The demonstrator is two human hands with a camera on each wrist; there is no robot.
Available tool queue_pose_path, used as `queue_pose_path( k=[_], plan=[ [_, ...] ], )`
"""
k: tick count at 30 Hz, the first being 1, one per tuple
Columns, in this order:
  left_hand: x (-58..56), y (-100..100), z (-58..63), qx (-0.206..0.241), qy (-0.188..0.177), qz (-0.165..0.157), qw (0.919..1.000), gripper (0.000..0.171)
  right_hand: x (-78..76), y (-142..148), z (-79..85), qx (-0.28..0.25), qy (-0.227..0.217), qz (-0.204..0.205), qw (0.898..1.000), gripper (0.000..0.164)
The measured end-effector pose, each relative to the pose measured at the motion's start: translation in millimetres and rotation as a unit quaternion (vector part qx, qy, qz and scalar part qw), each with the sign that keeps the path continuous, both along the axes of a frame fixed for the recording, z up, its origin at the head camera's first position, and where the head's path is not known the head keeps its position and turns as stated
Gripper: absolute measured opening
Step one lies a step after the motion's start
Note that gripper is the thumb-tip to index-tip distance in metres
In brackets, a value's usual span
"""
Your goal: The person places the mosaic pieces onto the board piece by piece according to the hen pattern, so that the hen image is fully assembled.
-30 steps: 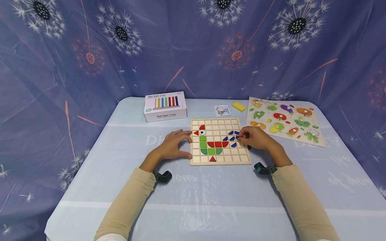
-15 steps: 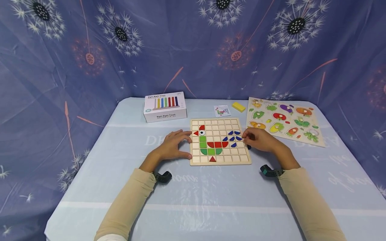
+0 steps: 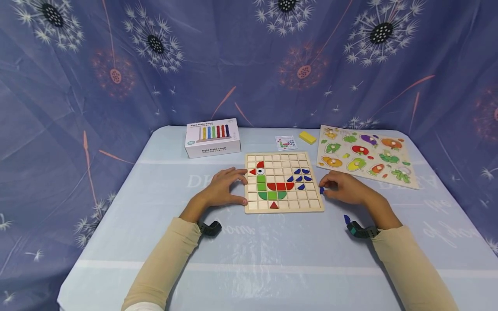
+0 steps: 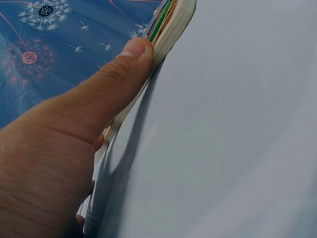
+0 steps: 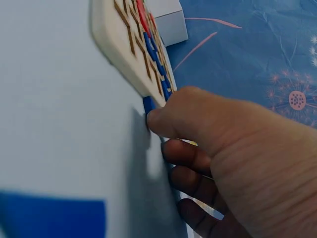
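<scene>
A wooden grid board lies on the table, bearing a bird-like pattern of red, green and blue flat pieces. My left hand rests at the board's left edge, fingers spread; in the left wrist view its thumb touches the board's side. Just off the right edge, my right hand pinches a blue block piece; in the right wrist view this blue block piece shows at the thumb tip, partly hidden. Another loose blue piece lies beside the right wrist.
Behind the board stand a white abacus box, a small pattern card and a yellow block. A vegetable puzzle board lies at the back right. A blue curtain hangs behind the table.
My right hand has left the blue pieces on the board and moved right and toward me, to the blue piece beside it. The left hand has stayed put.
</scene>
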State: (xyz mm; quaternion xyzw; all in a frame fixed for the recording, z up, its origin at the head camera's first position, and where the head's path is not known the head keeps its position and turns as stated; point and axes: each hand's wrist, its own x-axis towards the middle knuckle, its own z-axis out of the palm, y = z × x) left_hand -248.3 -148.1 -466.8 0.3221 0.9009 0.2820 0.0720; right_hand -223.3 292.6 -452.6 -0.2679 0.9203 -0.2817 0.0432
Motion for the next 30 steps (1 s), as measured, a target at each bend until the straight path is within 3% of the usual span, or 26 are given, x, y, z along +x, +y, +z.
queue_pose_path(
  k=[12,30],
  plan=[
    [-1.1,0,-1.5,0.0,0.004,0.0,1.0,0.059,5.5,6,-8.0,-0.009,0.046,0.006,0.999,0.022],
    [-1.6,0,-3.2,0.0,0.003,0.002,1.0,0.06,2.9,-4,-0.8,0.009,0.04,-0.023,0.999,0.017]
  ],
)
